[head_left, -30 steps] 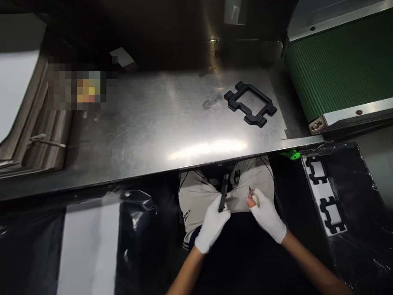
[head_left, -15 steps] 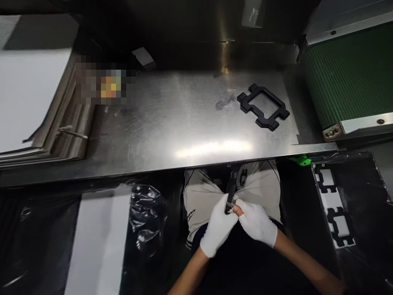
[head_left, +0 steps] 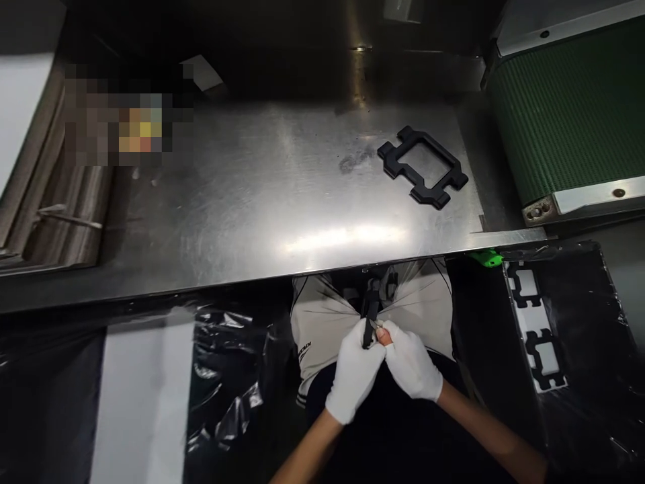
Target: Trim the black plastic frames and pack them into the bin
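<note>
Black part [head_left: 371, 310] in the left hand [head_left: 354, 370], small blade [head_left: 374, 324] at its side

The black part sits at the lower centre of the frame, tilted slightly, its far end pointing towards the table edge. The left hand's gloved fingers are closed around its near end. The right hand [head_left: 413, 366], also gloved but with a bare digit showing, is just beside it, fingers pinching the small blade; whether the tip actually touches the part cannot be told. Both hands are above the lap, in front of light trousers [head_left: 322, 316].

Beyond the hands, the metal table [head_left: 242, 202] spans the middle, with a black frame [head_left: 428, 193] lying flat right of centre. A bright green object [head_left: 486, 258] shows under the table's edge, near a white strip [head_left: 530, 318] at lower right bearing two black cut-out pieces [head_left: 534, 349]. A green ribbed belt [head_left: 574, 114] fills the upper right. At the left edge stands a stack of sheets [head_left: 65, 215]; a pale panel [head_left: 144, 403] occupies the lower left, beside shiny black plastic [head_left: 226, 383].
</note>
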`<state>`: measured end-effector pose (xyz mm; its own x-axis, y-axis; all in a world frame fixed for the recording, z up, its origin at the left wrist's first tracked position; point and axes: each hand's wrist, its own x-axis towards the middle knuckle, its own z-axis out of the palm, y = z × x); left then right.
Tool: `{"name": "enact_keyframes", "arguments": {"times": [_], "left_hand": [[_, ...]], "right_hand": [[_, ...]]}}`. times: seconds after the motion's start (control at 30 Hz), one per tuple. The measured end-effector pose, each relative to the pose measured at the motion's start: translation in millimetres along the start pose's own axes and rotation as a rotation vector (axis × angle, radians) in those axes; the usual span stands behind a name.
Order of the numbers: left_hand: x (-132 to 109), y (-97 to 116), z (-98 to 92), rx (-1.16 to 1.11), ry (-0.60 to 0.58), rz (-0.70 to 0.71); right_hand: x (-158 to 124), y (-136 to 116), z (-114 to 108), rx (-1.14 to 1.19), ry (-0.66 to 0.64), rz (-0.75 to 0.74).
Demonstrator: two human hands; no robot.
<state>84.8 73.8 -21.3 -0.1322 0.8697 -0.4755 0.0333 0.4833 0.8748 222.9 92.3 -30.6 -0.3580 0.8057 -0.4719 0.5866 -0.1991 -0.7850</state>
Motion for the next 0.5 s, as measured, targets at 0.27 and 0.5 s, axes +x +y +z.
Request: {"name": "enact_keyframes", "arguments": {"times": [0.27, 0.5], "left_hand": [[11, 4, -28.5, 0.082, -0.272, -0.119], [24, 24, -66.5, 0.234, -0.306, 0.027]], "right_hand": [[4, 32, -66, -0.03, 0.276, -0.229], [52, 22, -86, -0.184, -0.004, -0.27]]}}
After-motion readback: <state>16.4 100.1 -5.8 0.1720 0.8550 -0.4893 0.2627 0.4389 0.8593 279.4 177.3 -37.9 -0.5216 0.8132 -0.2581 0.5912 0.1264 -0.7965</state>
